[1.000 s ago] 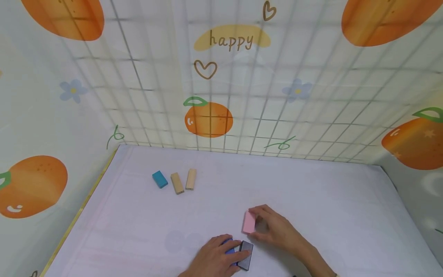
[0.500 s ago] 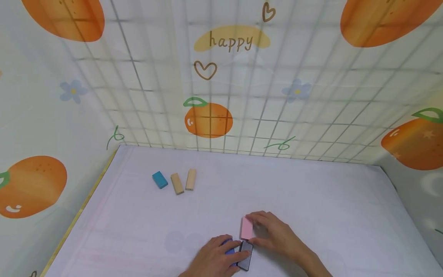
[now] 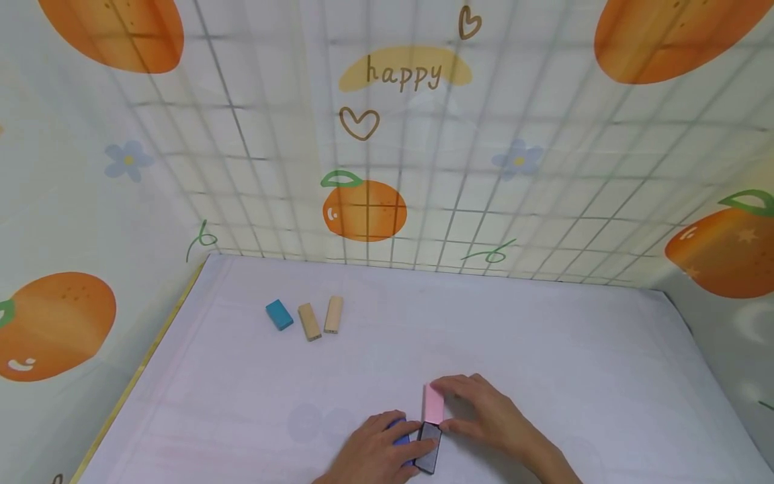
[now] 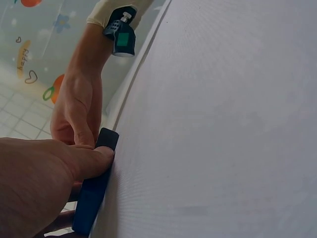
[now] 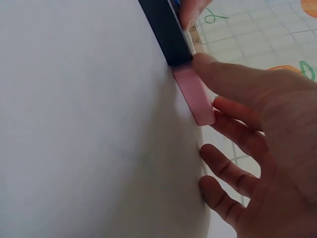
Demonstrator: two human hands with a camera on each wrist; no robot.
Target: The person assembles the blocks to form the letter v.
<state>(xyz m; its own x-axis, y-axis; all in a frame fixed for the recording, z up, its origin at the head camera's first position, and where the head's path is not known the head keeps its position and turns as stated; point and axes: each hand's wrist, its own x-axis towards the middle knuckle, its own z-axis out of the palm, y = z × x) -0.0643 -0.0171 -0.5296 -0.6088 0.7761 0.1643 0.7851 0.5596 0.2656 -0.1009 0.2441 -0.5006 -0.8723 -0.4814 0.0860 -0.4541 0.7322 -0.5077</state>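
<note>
At the front of the table, my left hand [image 3: 376, 449] holds a blue block [image 4: 93, 198], thumb along its near side in the left wrist view. One of its fingers rests on a dark grey block [image 3: 427, 460] lying beside the blue one. My right hand [image 3: 492, 415] pinches a pink block [image 3: 433, 405] between thumb and fingers. The near end of the pink block sits right at the far end of the dark block, nearly in line with it. In the right wrist view the thumb lies at the joint between these two, the other fingers spread apart.
Farther back on the left lie a teal block [image 3: 279, 314] and two plain wooden blocks, one [image 3: 310, 322] leaning left and another [image 3: 333, 314] more upright in view. A white cloth covers the table [image 3: 544, 336]. Behind it rises a curtain [image 3: 423, 154] printed with oranges.
My right hand has brought the pink block nearer to me, up to the far end of the dark grey block. The left hand and the blue block stay where they were.
</note>
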